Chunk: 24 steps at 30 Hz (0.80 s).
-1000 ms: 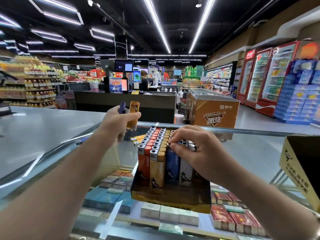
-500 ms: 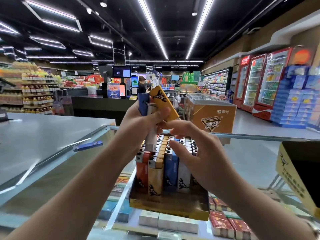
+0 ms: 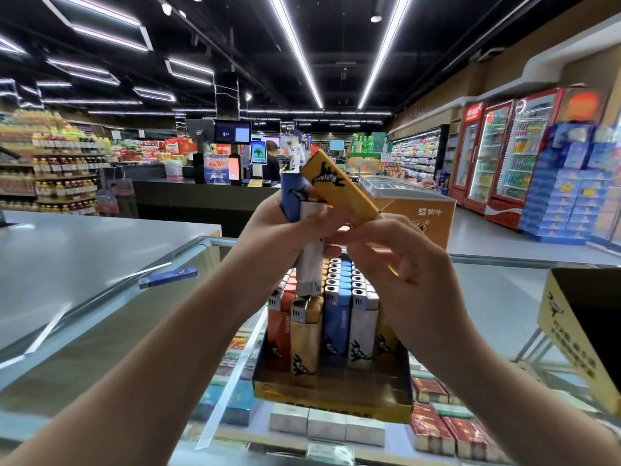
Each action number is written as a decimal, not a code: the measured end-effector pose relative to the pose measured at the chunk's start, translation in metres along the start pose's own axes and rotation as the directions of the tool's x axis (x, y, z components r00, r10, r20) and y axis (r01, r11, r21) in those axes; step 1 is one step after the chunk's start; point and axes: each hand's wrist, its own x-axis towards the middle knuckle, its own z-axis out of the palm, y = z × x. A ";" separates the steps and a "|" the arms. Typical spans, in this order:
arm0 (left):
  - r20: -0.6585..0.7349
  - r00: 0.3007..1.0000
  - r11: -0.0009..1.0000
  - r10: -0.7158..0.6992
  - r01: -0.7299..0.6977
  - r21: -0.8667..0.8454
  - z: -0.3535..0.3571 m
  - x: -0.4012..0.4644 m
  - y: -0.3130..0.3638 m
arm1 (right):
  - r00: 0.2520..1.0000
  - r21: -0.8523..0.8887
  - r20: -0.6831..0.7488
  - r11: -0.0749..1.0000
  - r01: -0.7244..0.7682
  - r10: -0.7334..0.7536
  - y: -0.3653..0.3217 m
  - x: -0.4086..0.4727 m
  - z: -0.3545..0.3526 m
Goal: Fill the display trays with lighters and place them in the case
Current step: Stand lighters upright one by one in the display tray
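Left hand: your left hand [image 3: 279,233] is raised above the tray, fingers curled round a blue lighter [image 3: 291,200] and a white lighter [image 3: 311,250], both held upside down.
Right hand: your right hand [image 3: 406,264] meets the left one, its fingers pinching the lower end of a yellow lighter [image 3: 339,186] that tilts up and to the left.
Hands together: your two hands touch at the fingertips, just over the rows of lighters.
Display tray: the display tray [image 3: 332,395] sits on the glass worktop [image 3: 497,297], holding upright orange, yellow, blue and white lighters in rows.
Loose lighter: one more blue lighter [image 3: 168,277] lies flat on the worktop to your left, well apart from the tray.
Box: a yellow carton [image 3: 584,334] stands at your right edge.
Under the glass: cigarette packs [image 3: 437,428] show in the case below.
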 end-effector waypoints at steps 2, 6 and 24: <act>-0.014 1.000 1.000 -0.001 0.001 0.002 0.001 0.000 0.001 | 1.000 0.012 -0.025 1.000 0.001 -0.001 -0.001 0.001 -0.001; 0.011 1.000 0.999 -0.011 0.011 0.035 0.002 0.001 0.000 | 0.994 0.016 -0.113 1.000 0.012 -0.010 -0.006 0.001 -0.005; -0.183 0.962 0.973 -0.202 0.219 0.076 -0.012 0.003 -0.005 | 0.909 0.230 0.282 0.898 -0.375 0.307 -0.002 0.024 -0.061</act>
